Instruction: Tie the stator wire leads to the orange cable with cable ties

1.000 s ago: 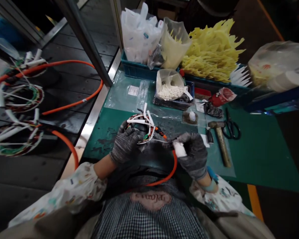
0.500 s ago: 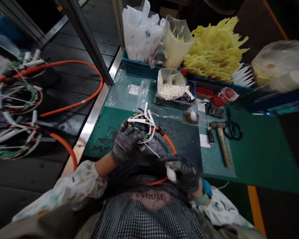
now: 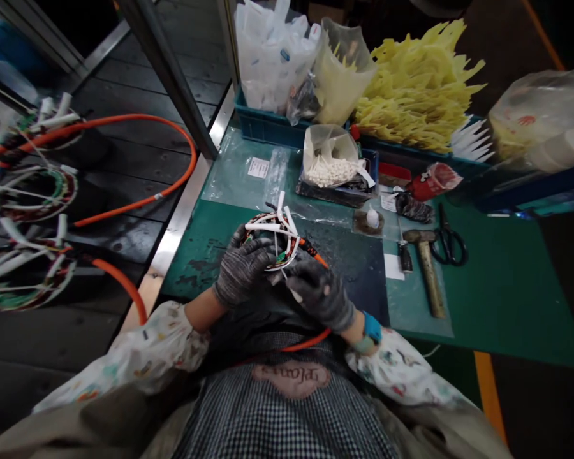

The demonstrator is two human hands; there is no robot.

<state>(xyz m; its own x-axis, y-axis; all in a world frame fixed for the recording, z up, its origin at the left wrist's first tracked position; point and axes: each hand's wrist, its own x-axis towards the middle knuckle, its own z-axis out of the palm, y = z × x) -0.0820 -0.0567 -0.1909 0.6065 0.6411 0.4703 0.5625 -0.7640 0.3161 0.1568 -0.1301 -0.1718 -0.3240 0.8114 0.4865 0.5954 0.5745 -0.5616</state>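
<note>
A ring-shaped motor stator (image 3: 291, 245) with copper windings and white sleeves sits on the dark mat in front of me. My left hand (image 3: 243, 271), in a grey knit glove, is wrapped round its left and near side. A white cord (image 3: 276, 241) runs across the opening of the stator and down over its near rim. My right hand (image 3: 321, 294), gloved too, is closed on the cord's near end, just right of the rim. An orange cable (image 3: 320, 260) leaves the stator's right side and passes behind my right hand.
Similar stators (image 3: 26, 274) with orange cables stand on the left. A hammer (image 3: 430, 274), scissors (image 3: 448, 245) and a screwdriver (image 3: 404, 255) lie on the right. Behind are a tray of white pieces (image 3: 332, 172), bags of white sleeves (image 3: 275, 64) and yellow strips (image 3: 411, 89).
My right hand has moved left and up, close to the stator. The cord stretch between hand and rim is shorter, and cord now crosses the opening. My left hand stays about in place.
</note>
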